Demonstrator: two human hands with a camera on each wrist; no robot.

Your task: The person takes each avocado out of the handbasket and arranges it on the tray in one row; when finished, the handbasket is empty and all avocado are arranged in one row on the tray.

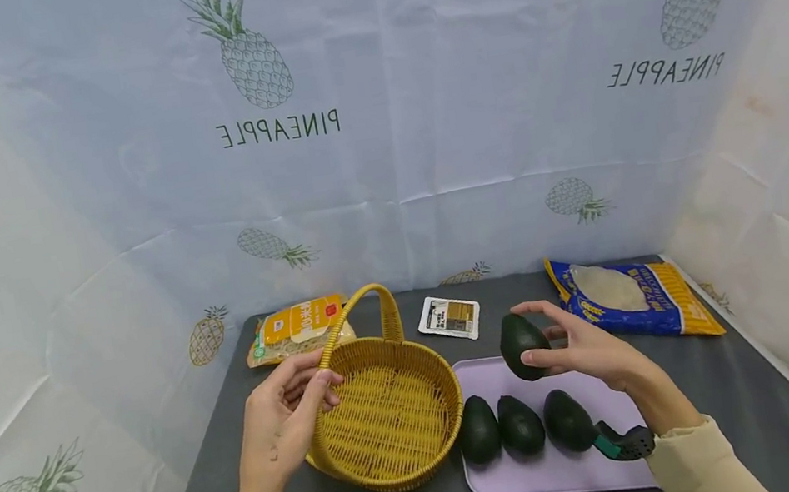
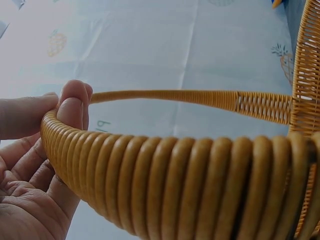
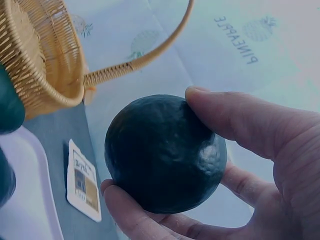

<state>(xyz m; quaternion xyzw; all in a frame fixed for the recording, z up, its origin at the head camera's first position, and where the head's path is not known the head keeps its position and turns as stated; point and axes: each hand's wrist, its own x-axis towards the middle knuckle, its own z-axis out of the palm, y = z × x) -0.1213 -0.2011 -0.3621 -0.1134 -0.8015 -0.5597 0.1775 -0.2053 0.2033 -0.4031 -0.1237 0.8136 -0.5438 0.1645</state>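
My left hand grips the arched handle of a yellow wicker basket, thumb and fingers curled round it. Nothing lies inside the basket. In my right hand is a dark green avocado, pinched between thumb and fingers above the far part of a lilac tray. The right wrist view shows the same avocado filling the grasp. A row of three more avocados lies on the tray, just right of the basket.
Behind the basket lies a yellow food bag. A small white packet sits at the back middle, and a blue and yellow bag at the back right. Pineapple-print cloth walls in the dark tabletop.
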